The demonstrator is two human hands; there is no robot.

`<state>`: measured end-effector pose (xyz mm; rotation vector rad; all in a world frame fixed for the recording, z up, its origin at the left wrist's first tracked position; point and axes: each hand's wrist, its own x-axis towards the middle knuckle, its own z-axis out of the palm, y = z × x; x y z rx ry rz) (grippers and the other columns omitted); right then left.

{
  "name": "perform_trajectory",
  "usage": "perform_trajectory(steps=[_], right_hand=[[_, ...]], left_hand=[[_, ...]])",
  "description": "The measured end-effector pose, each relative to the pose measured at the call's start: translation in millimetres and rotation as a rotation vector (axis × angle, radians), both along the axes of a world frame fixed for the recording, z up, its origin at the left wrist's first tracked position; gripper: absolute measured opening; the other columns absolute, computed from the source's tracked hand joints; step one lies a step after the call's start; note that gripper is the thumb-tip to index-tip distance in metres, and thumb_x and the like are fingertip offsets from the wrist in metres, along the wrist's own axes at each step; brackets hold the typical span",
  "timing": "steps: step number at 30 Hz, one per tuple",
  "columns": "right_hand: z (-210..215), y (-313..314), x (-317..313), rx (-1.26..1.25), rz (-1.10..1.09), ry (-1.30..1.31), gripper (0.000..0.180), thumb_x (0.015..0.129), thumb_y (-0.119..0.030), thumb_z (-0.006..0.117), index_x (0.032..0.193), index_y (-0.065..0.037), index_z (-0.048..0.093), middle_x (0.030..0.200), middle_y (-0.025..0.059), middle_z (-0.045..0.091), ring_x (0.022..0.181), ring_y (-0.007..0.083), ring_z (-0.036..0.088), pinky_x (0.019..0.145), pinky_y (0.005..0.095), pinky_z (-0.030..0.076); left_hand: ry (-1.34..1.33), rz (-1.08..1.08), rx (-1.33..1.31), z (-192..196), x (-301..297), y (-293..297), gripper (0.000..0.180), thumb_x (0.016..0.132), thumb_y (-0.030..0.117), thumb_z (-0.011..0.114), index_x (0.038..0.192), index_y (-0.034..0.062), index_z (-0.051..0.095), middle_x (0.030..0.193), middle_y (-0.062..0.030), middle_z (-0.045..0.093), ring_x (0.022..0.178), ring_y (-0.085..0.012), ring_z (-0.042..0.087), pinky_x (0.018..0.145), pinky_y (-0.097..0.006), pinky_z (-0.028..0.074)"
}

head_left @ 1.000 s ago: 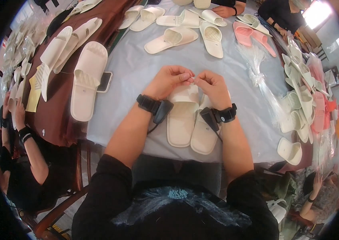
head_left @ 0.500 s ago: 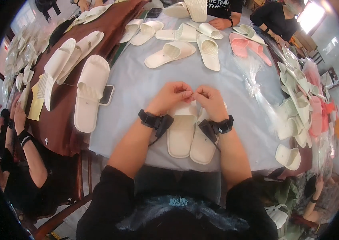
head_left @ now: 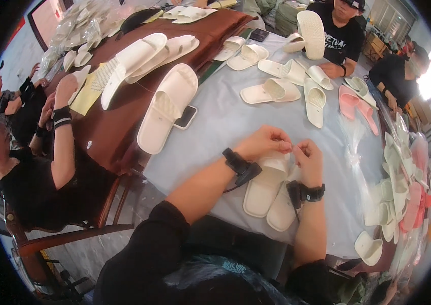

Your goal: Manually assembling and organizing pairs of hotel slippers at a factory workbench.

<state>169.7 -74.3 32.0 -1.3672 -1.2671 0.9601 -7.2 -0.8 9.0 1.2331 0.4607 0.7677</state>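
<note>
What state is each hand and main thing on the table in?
Left hand: fingertips pinched, any hold unclear
Right hand: fingertips pinched, likewise unclear
Cream slippers between the forearms: side by side
Phone: lying flat
Pink slippers: side by side
Clear strand bundle: knotted
Upright far slipper: sole showing
</note>
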Motion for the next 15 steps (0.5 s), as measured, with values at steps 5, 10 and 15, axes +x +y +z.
perform_trajectory(steps=[5,10,15], right_hand=[[2.7,0.5,-2.2,0.013,0.025,-0.014,0.011,0.088,-0.010,0.066,0.083,-0.004,0.058,0.071,-0.0038,0.056,0.060,0.0040,0.047,0.052,0.0199,0.036],[5.2,-1.1,-5.9,0.023,0.060,0.016,0.012,0.087,-0.010,0.067,0.081,-0.004,0.059,0.070,-0.0044,0.055,0.061,0.0036,0.046,0.055,0.0201,0.036],[4.0,-0.7,-4.0,0.015,0.074,0.032,0.012,0.087,-0.010,0.068,0.081,-0.004,0.060,0.069,-0.0048,0.054,0.062,0.0038,0.045,0.056,0.0205,0.035]], left_hand=[[0.016,0.023,-0.010,2.3,-0.6,-2.1,0.015,0.089,0.012,0.068,0.095,-0.0017,0.067,0.089,-0.0071,0.068,0.079,-0.0117,0.064,0.074,-0.025,0.053],[-0.025,0.030,-0.034,-4.2,0.3,1.0,0.013,0.089,0.011,0.068,0.093,-0.0007,0.066,0.087,-0.0057,0.067,0.079,-0.0116,0.064,0.073,-0.025,0.053],[-0.059,0.006,-0.038,-6.0,1.2,1.9,0.012,0.090,0.011,0.068,0.093,-0.0005,0.066,0.089,-0.0057,0.067,0.078,-0.0115,0.064,0.073,-0.025,0.053]])
